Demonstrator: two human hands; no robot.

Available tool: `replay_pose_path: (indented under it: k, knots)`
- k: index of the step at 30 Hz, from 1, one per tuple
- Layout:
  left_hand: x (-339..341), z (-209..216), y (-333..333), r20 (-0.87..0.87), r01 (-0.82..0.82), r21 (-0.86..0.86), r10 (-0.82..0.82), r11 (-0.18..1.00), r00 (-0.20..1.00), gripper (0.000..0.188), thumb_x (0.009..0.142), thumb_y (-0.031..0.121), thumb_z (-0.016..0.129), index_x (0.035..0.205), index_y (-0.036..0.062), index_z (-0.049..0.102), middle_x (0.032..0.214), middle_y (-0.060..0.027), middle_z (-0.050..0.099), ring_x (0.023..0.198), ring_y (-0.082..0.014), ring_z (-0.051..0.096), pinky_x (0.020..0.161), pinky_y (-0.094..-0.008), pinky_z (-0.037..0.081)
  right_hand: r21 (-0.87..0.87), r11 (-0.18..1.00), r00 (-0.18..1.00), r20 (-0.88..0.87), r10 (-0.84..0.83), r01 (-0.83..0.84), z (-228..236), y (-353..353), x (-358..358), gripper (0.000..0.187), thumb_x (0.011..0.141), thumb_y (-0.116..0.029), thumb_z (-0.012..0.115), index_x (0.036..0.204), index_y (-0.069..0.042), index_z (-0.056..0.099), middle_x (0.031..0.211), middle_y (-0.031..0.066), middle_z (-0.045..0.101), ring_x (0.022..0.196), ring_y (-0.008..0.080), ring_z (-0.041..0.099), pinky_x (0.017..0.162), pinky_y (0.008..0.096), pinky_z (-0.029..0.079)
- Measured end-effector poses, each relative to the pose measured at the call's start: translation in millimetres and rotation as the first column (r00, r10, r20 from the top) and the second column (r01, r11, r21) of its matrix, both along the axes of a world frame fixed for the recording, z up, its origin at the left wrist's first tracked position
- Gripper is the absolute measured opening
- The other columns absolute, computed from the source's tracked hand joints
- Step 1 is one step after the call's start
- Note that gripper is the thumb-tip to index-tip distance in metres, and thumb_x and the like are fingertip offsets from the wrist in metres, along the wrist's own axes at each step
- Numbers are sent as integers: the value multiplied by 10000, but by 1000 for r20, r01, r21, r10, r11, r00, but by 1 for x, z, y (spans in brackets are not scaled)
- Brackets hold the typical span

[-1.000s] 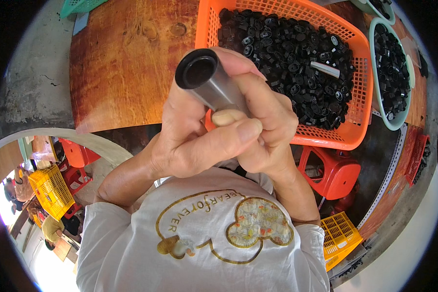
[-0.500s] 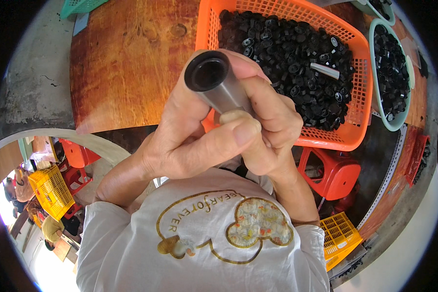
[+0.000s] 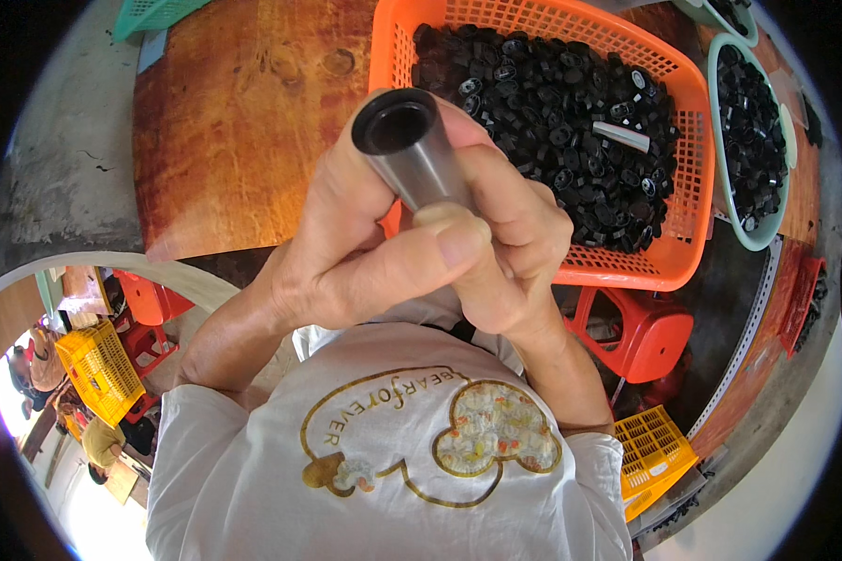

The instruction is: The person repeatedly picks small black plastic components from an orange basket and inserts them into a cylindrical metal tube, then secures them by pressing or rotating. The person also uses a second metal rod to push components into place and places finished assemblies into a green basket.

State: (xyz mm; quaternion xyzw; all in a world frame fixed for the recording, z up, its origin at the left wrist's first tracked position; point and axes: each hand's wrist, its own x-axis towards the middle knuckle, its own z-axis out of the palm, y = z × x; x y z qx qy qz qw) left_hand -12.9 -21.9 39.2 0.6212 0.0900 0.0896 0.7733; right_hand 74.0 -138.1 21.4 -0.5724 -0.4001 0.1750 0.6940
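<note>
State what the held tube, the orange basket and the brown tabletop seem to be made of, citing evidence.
Tube: probably metal, satin finish; grey sheen with highlights, though coated plastic is possible.
Orange basket: likely moulded plastic, glossy; even colour, perforated walls.
Tabletop: apparently wood or plywood, perhaps varnished; grain and a knot.

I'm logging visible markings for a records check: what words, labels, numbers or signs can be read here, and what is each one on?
White shirt: gold lettering, legible, upside down in the picture; I won't copy its wording.
Yellow crate at lower right: a pale patch, perhaps a label; nothing readable.
Black pieces: pale marks, too small to tell whether lettering.
Grey tube: no lettering shows.
</note>
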Motion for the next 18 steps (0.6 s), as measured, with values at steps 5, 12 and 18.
replay_pose_path:
  k: [5, 12, 18]
  knots:
    - [13, -10, 9, 82, -20, 145, 8, 989, 997, 584, 914, 479, 532, 1217, -12, 443, 1120, -236, 554, 1010, -267, 572, 869, -410, 482, -16, 997, 998, -5, -69, 69, -3, 9, 5, 212, 897, -147, 622, 970, 50, 600, 687, 99, 562, 548, 165, 534, 530, 275, 442]
    - [28, -17, 21, 84, -83, 187, 69, 979, 994, 629, 988, 537, 349, 1158, -49, 501, 1054, -226, 612, 932, -255, 622, 809, -365, 521, -108, 988, 953, -293, 76, -111, 6, 6, 16, 256, 955, -189, 568, 1039, 52, 586, 728, 47, 577, 585, 89, 499, 535, 235, 403]
    - [26, -15, 15, 81, -192, 308, 175, 932, 981, 694, 982, 578, 292, 1112, -56, 542, 948, -210, 645, 830, -249, 643, 753, -355, 534, -54, 992, 925, -370, 84, -112, 4, 8, 10, 300, 969, -215, 549, 1096, 54, 580, 774, 46, 599, 594, 67, 495, 531, 215, 392]
